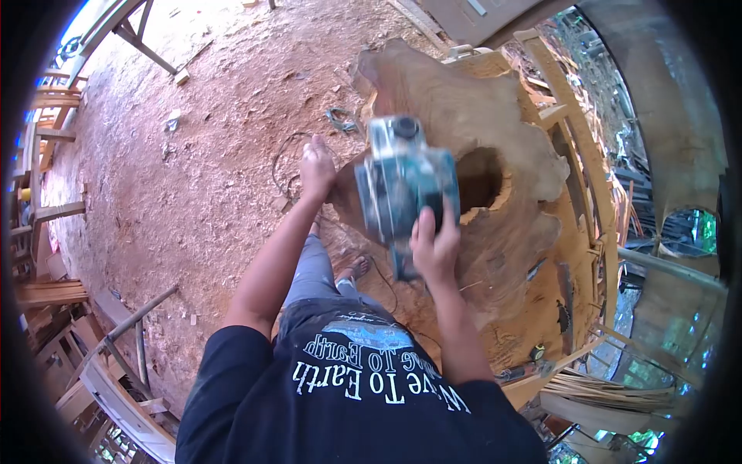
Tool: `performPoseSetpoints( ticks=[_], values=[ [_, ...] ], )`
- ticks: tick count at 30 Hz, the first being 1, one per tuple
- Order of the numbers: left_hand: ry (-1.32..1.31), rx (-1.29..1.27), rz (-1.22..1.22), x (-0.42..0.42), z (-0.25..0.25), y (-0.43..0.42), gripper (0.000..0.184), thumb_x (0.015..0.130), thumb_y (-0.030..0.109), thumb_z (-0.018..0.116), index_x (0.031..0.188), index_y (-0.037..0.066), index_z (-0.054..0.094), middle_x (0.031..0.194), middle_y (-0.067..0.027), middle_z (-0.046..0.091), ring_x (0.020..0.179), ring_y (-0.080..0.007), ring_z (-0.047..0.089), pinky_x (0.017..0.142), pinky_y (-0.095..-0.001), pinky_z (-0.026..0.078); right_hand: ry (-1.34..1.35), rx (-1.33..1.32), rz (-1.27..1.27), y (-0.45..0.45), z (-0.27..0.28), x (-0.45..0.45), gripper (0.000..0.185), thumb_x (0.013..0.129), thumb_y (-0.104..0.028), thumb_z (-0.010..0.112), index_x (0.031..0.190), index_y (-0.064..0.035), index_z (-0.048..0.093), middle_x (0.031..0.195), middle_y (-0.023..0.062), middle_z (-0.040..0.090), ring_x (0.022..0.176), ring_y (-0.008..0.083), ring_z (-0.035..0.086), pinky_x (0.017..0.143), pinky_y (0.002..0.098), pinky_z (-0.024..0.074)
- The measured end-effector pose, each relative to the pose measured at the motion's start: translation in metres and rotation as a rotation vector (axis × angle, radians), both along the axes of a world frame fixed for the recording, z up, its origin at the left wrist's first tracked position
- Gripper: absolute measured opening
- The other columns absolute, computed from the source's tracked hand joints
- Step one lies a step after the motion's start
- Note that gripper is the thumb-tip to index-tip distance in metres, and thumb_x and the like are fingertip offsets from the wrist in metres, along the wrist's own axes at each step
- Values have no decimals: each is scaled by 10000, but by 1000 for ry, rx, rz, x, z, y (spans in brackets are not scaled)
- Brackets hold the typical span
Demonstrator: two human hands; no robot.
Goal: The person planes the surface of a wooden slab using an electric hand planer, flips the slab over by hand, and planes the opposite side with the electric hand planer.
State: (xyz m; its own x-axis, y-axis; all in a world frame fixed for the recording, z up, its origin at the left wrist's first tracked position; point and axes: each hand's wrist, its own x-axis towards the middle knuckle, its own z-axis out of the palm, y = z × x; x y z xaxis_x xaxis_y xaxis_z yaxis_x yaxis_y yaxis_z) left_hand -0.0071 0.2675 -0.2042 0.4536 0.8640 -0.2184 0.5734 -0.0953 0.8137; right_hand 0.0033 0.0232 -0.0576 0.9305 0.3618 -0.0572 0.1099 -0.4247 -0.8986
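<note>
A teal power planer, slightly blurred, is over the wide, wavy-edged wood slab, just left of the slab's dark hole. My right hand is wrapped round the planer's handle at its near end. To the left of the planer, my left hand is at the slab's left edge with its fingers curled together; whatever they hold, if anything, is too small to tell. A thin dark cord loops on the ground beside that hand.
Wood shavings cover the ground. A small bundle lies by the slab's far left edge. Wooden frames stand at the far left. Timber framing runs along the right, with thin strips stacked at the lower right.
</note>
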Motion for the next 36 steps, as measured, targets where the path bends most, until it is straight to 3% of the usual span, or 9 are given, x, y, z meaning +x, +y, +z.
performPoseSetpoints(
  ticks=[3,7,12,15,22,26,30,32,36],
  values=[
    [69,-45,-45,-1,27,-4,688,1062,514,291,1209,-103,558,1200,-378,596,1166,-524,548,1013,-529,419,3,36,10,-24,-1,-22,494,1004,-258,577,1365,71,505,928,254,709,902,343,737,751,397,555],
    [75,39,-83,0,14,-1,630,1067,476,309,1107,-95,572,1128,-381,613,1117,-527,565,958,-550,435,-44,36,32,5,-1,11,497,1004,-296,580,1347,60,528,967,258,711,920,377,728,774,407,554],
    [75,59,-127,0,7,0,602,1067,454,331,1099,-97,572,1099,-376,619,1091,-517,577,954,-543,436,-125,61,35,76,2,76,512,998,-406,568,1298,8,590,1004,268,707,952,423,703,799,455,551],
    [88,84,-145,0,7,1,590,1069,444,324,1110,-87,578,1103,-367,619,1084,-518,574,943,-552,437,-321,58,40,118,-6,117,511,993,-438,553,1271,-13,609,985,263,706,945,460,679,811,497,539],
    [143,95,-158,2,27,-4,569,1070,422,335,1104,-89,584,1087,-354,631,1067,-508,584,927,-548,443,-444,62,-11,186,-3,182,464,968,-447,558,1137,-31,674,915,266,705,902,456,682,800,518,536],
    [140,106,-189,0,35,-2,561,1069,411,336,1121,-88,587,1087,-351,635,1049,-507,595,920,-549,450,-423,47,35,197,-6,205,480,966,-449,559,1168,-28,668,936,272,705,927,460,678,826,520,535],
    [191,163,-155,0,24,-1,576,1071,414,307,1124,-85,591,1097,-348,636,1054,-501,599,929,-548,452,-361,85,21,169,-5,177,494,969,-442,559,1231,-31,638,976,283,698,956,476,665,845,517,533],
    [191,165,-191,0,25,1,595,1069,432,297,1166,-79,586,1126,-348,634,1082,-498,597,943,-544,454,-458,121,-7,130,-11,140,511,980,-421,558,1333,-52,578,1027,298,685,983,502,641,864,529,522],
    [202,154,-192,-4,20,0,607,1067,443,305,1198,-82,579,1135,-353,630,1094,-501,593,944,-541,455,-257,21,-63,31,13,31,484,990,-310,588,1352,9,544,1009,307,679,953,469,669,778,477,546]
  ],
)
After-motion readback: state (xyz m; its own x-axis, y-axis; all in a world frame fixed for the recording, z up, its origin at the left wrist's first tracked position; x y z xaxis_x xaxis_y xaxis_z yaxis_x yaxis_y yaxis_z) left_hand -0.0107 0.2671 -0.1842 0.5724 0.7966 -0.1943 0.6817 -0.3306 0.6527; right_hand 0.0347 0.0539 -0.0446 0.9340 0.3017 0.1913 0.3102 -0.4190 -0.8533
